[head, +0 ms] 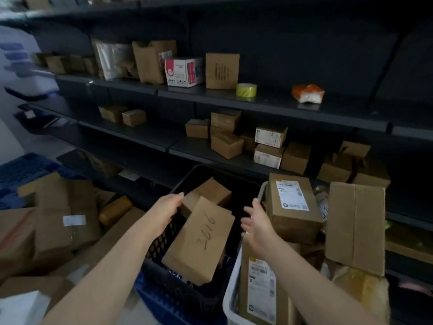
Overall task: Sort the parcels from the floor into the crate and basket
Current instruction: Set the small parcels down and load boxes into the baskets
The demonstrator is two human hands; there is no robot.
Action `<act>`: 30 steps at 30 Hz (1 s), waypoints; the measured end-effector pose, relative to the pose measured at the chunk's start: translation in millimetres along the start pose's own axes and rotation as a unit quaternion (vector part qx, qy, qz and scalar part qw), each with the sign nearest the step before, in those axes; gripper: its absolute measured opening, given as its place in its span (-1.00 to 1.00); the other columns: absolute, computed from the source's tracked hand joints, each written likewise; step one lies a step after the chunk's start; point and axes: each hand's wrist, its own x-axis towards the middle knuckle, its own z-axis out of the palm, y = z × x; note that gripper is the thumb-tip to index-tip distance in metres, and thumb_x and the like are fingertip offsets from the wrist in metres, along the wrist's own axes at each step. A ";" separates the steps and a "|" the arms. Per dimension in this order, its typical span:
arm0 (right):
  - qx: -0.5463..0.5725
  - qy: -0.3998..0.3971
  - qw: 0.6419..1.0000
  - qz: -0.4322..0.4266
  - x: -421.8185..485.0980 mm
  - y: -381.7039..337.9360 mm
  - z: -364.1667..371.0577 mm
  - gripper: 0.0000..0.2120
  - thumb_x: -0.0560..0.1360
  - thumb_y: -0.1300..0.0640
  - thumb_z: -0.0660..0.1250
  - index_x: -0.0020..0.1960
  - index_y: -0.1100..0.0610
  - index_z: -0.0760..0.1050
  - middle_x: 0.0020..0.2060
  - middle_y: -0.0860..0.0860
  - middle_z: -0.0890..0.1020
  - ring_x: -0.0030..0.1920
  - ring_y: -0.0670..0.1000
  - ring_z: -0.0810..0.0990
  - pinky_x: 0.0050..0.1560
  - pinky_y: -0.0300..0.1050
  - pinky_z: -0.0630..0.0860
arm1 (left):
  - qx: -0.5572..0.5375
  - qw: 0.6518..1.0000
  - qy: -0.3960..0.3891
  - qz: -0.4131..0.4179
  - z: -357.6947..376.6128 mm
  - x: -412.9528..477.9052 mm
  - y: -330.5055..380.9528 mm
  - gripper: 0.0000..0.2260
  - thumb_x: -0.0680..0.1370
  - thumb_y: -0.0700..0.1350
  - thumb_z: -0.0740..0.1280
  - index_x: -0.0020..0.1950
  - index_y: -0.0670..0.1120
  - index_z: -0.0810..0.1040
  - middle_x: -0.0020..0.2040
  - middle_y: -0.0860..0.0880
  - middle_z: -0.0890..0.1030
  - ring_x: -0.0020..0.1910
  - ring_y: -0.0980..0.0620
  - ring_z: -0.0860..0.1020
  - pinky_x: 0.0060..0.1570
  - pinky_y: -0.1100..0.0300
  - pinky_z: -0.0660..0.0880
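Reaching over black crate [178, 233], left hand [166, 212] and right hand [256, 227] empty, fingers [248, 211] apart

Parcel depot or stockroom. Dark metal shelving [257, 103] runs along the wall, holding small cardboard boxes [226, 145] and a tape roll [246, 90]. Labelled parcels [293, 202] pile on the floor [14, 141], around a black crate [187, 292] and white basket [230, 294]; a blue pallet [21, 170] sits far left.
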 end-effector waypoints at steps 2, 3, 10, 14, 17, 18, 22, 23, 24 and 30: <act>-0.089 0.073 0.991 -0.070 9.1 -9.2 -18.0 -0.54 0.63 -0.06 0.10 0.43 0.17 0.33 0.30 0.17 0.49 0.33 0.13 0.45 0.34 0.00 0.34 | -0.020 0.999 -0.004 0.028 1.8 6.1 10.1 -0.63 0.64 -0.07 0.16 0.42 -0.16 0.36 0.39 -0.18 0.42 0.37 -0.14 0.39 0.39 0.00 0.25; -0.158 0.099 0.977 -0.106 8.3 -12.9 -27.6 -0.61 0.63 0.01 0.14 0.37 0.18 0.41 0.16 0.14 0.57 0.21 0.12 0.54 0.26 -0.01 0.42 | -0.022 0.999 -0.002 0.045 2.4 6.3 14.9 -0.68 0.64 -0.09 0.16 0.36 -0.14 0.42 0.33 -0.19 0.48 0.29 -0.14 0.47 0.34 0.00 0.32; -0.585 0.083 0.796 -0.133 -52.2 -0.6 -68.8 -0.67 0.60 0.06 0.18 0.33 0.12 0.44 0.21 0.04 0.56 0.22 0.04 0.52 0.19 -0.11 0.44 | 0.094 0.986 -0.093 0.097 34.5 -6.9 23.1 -0.85 0.61 -0.13 0.20 0.06 -0.09 0.55 -0.10 -0.10 0.64 -0.18 -0.02 0.59 -0.07 0.13 0.46; -0.696 0.107 0.707 -0.064 -115.6 29.1 -96.9 -0.69 0.59 0.03 0.12 0.28 0.07 0.42 0.15 0.07 0.60 0.11 0.10 0.57 0.07 -0.02 0.52 | 0.202 0.946 -0.216 0.131 93.4 -32.8 7.7 -0.87 0.62 -0.10 0.19 0.05 -0.07 0.51 -0.08 -0.09 0.60 -0.23 0.03 0.56 -0.20 0.18 0.41; -0.699 0.156 0.697 0.013 -167.1 54.2 -128.5 -0.60 0.60 -0.01 0.12 0.39 0.10 0.33 0.23 0.11 0.55 0.19 0.13 0.54 0.07 -0.02 0.51 | 0.245 0.907 -0.301 0.165 149.0 -78.0 -7.1 -0.86 0.62 -0.12 0.19 0.07 -0.11 0.50 -0.05 -0.13 0.59 -0.26 0.05 0.53 -0.35 0.31 0.40; -0.692 0.179 0.699 0.024 -185.7 62.0 -141.1 -0.58 0.60 -0.04 0.13 0.41 0.06 0.32 0.26 0.09 0.53 0.21 0.13 0.52 0.11 0.00 0.51 | 0.254 0.892 -0.330 0.176 169.0 -96.2 -12.3 -0.85 0.63 -0.14 0.18 0.08 -0.14 0.51 -0.07 -0.14 0.58 -0.28 0.06 0.52 -0.42 0.35 0.40; -0.630 0.270 0.727 0.050 -263.0 91.5 -198.2 -0.61 0.57 -0.04 0.16 0.36 0.04 0.39 0.22 0.07 0.55 0.19 0.13 0.53 0.13 0.03 0.51 | 0.308 0.825 -0.416 0.227 245.6 -171.3 -37.3 -0.77 0.63 -0.19 0.16 0.17 -0.25 0.52 -0.10 -0.14 0.55 -0.27 0.05 0.49 -0.49 0.43 0.39; -0.614 0.290 0.732 0.061 -281.4 101.1 -217.2 -0.64 0.56 -0.03 0.16 0.32 0.05 0.41 0.19 0.07 0.56 0.17 0.14 0.54 0.12 0.03 0.51 | 0.319 0.811 -0.431 0.235 266.1 -190.6 -44.8 -0.77 0.63 -0.19 0.16 0.18 -0.25 0.52 -0.07 -0.15 0.55 -0.22 0.03 0.49 -0.44 0.39 0.39; -0.601 0.307 0.735 0.072 -299.5 110.3 -236.7 -0.66 0.55 -0.03 0.17 0.27 0.04 0.43 0.15 0.07 0.57 0.14 0.15 0.55 0.10 0.03 0.52 | 0.328 0.799 -0.444 0.239 286.8 -209.1 -53.1 -0.77 0.63 -0.18 0.16 0.17 -0.23 0.52 -0.04 -0.15 0.55 -0.17 0.01 0.50 -0.40 0.34 0.38; -0.558 0.350 0.742 0.127 -396.2 162.5 -374.0 -0.67 0.56 0.02 0.17 0.29 0.07 0.44 0.15 0.06 0.58 0.14 0.12 0.54 0.12 0.00 0.51 | 0.365 0.747 -0.493 0.256 428.6 -312.8 -112.1 -0.85 0.61 -0.12 0.18 0.04 -0.11 0.53 -0.09 -0.08 0.56 -0.19 0.04 0.50 -0.29 0.24 0.37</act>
